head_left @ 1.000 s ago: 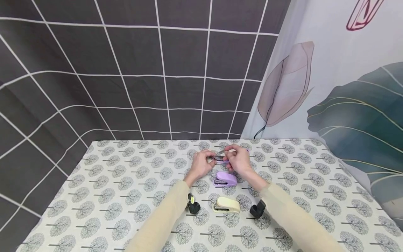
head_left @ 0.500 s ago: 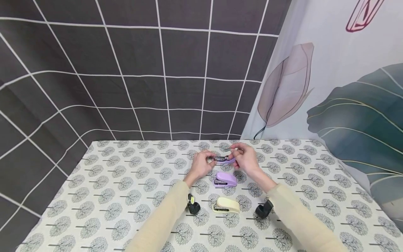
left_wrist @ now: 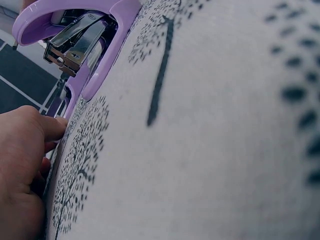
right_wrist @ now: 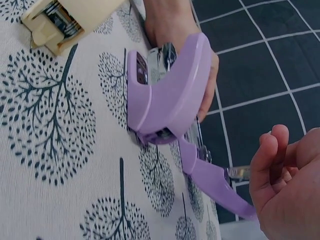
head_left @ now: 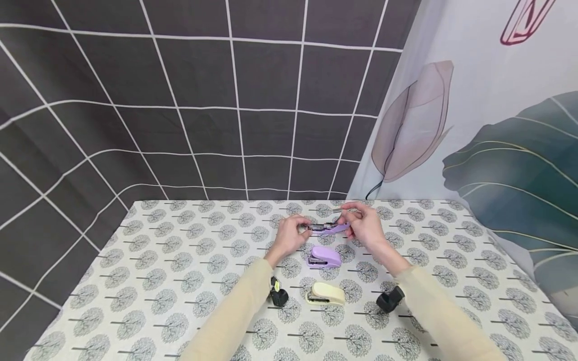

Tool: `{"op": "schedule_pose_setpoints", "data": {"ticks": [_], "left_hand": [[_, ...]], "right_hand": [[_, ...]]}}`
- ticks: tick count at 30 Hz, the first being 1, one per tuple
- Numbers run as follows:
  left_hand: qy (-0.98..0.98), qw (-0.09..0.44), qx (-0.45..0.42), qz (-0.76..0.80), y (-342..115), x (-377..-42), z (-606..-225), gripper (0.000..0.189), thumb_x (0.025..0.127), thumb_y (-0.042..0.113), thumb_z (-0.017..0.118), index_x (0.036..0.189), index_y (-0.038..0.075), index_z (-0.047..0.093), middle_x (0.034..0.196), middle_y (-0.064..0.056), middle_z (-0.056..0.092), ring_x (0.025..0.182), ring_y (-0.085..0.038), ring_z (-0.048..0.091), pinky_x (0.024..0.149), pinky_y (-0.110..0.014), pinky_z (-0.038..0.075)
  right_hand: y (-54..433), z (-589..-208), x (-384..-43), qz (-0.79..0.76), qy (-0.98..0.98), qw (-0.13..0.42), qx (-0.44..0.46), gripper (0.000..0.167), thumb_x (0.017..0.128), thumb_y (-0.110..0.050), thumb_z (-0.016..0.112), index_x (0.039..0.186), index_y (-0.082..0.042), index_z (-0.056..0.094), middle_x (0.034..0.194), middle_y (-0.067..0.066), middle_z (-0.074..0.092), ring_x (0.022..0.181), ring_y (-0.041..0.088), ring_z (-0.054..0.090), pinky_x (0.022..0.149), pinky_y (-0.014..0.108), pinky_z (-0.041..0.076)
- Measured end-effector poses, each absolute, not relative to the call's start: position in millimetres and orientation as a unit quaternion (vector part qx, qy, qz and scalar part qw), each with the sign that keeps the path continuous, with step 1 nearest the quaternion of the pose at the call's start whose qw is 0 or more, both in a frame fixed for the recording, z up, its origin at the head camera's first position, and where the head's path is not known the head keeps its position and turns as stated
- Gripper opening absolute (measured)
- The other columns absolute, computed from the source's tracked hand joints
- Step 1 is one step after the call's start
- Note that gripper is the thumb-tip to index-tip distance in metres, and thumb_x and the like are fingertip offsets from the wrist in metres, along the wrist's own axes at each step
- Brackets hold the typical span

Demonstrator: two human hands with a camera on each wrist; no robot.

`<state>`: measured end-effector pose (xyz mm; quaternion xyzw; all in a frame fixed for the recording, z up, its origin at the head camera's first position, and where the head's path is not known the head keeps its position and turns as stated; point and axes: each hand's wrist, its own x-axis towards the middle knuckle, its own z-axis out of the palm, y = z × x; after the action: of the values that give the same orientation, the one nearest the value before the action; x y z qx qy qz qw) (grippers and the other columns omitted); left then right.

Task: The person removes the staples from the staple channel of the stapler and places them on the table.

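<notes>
My left hand (head_left: 289,234) pinches the left end of a purple stapler (head_left: 331,229) lying far back on the table, its top swung back and metal insides showing. In the left wrist view, the left hand (left_wrist: 25,165) is at the edge, its grip partly hidden. To the stapler's right, my right hand (head_left: 365,225) holds a short grey strip (head_left: 337,210), apparently staples, between thumb and finger. In the right wrist view, the opened stapler's purple arm (right_wrist: 212,182) reaches the right hand (right_wrist: 290,185); whether they touch cannot be told. Nearer stands a second purple stapler (head_left: 324,256), closed.
A cream stapler (head_left: 326,294) stands nearest the body, in line with the purple ones. The table (head_left: 180,301) has a white cloth printed with trees. A dark grid curtain (head_left: 203,125) hangs behind it, with a leaf-print curtain (head_left: 487,120) on the right.
My right hand has moved right, away from the left hand, carrying the grey strip. More of the opened stapler's purple arm shows now. The left hand keeps its place.
</notes>
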<state>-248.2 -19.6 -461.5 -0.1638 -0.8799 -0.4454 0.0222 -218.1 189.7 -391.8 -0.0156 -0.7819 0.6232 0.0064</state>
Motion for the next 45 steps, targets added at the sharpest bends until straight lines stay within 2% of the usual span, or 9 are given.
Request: {"op": "schedule_pose_setpoints", "data": {"ticks": [5,11,18,23,32,37,45], "left_hand": [[-0.881,0.022,-0.162,-0.445,-19.1,-248.2,-460.7,0.026,0.087,0.006,0.075,0.113,0.006,0.072,0.112,-0.003,0.069,0.07,-0.01,0.05,0.086,-0.038,0.04],[-0.881,0.024,-0.163,-0.443,-19.5,-248.5,-460.7,0.026,0.086,0.007,0.075,0.113,0.006,0.072,0.113,-0.003,0.069,0.07,-0.01,0.051,0.093,-0.042,0.039],[-0.877,0.016,-0.16,-0.453,-19.8,-247.8,-461.2,0.026,0.087,0.005,0.075,0.113,0.005,0.072,0.116,-0.004,0.068,0.07,-0.01,0.051,0.095,-0.045,0.038],[-0.879,0.019,-0.16,-0.449,-19.5,-248.7,-462.0,0.027,0.087,0.007,0.075,0.113,0.005,0.072,0.119,-0.005,0.068,0.069,-0.009,0.051,0.106,-0.049,0.033],[-0.878,0.022,-0.161,-0.45,-19.4,-248.4,-463.5,0.027,0.086,0.007,0.076,0.113,0.006,0.072,0.118,-0.004,0.067,0.07,-0.01,0.051,0.096,-0.044,0.039],[-0.878,0.027,-0.166,-0.448,-19.7,-247.9,-463.9,0.027,0.086,0.006,0.075,0.113,0.006,0.072,0.116,-0.004,0.068,0.07,-0.009,0.051,0.085,-0.037,0.042],[-0.876,0.027,-0.168,-0.452,-19.8,-247.9,-462.9,0.026,0.086,0.005,0.075,0.112,0.006,0.072,0.115,-0.004,0.068,0.069,-0.009,0.051,0.089,-0.04,0.04]], "right_hand": [[198.8,-388.9,-216.5,0.639,-0.769,0.0,-0.026,0.029,0.101,-0.006,0.057,0.127,0.008,0.054,0.08,0.011,0.071,0.047,0.009,0.053,0.047,0.026,0.051],[209.3,-391.7,-217.9,0.636,-0.771,0.002,-0.03,0.031,0.101,-0.007,0.058,0.128,0.006,0.053,0.078,0.005,0.072,0.048,0.008,0.054,0.049,0.026,0.052],[221.7,-394.5,-218.1,0.646,-0.763,0.007,-0.041,0.034,0.101,-0.007,0.058,0.131,0.007,0.052,0.077,0.001,0.071,0.049,0.007,0.053,0.05,0.025,0.052],[231.9,-396.0,-216.9,0.644,-0.763,0.014,-0.055,0.034,0.101,-0.007,0.057,0.132,0.007,0.05,0.076,-0.001,0.07,0.05,0.007,0.054,0.05,0.024,0.052],[250.1,-402.6,-214.7,0.641,-0.765,0.003,-0.069,0.037,0.103,-0.008,0.054,0.136,0.007,0.047,0.082,0.004,0.072,0.052,0.007,0.055,0.052,0.023,0.051],[256.2,-409.1,-214.1,0.635,-0.769,0.004,-0.072,0.037,0.103,-0.007,0.053,0.136,0.008,0.046,0.086,0.009,0.072,0.052,0.007,0.055,0.052,0.023,0.051],[261.0,-421.4,-212.5,0.638,-0.764,-0.004,-0.093,0.035,0.102,-0.009,0.055,0.133,0.006,0.048,0.083,0.004,0.071,0.051,0.007,0.054,0.051,0.024,0.051]]}}
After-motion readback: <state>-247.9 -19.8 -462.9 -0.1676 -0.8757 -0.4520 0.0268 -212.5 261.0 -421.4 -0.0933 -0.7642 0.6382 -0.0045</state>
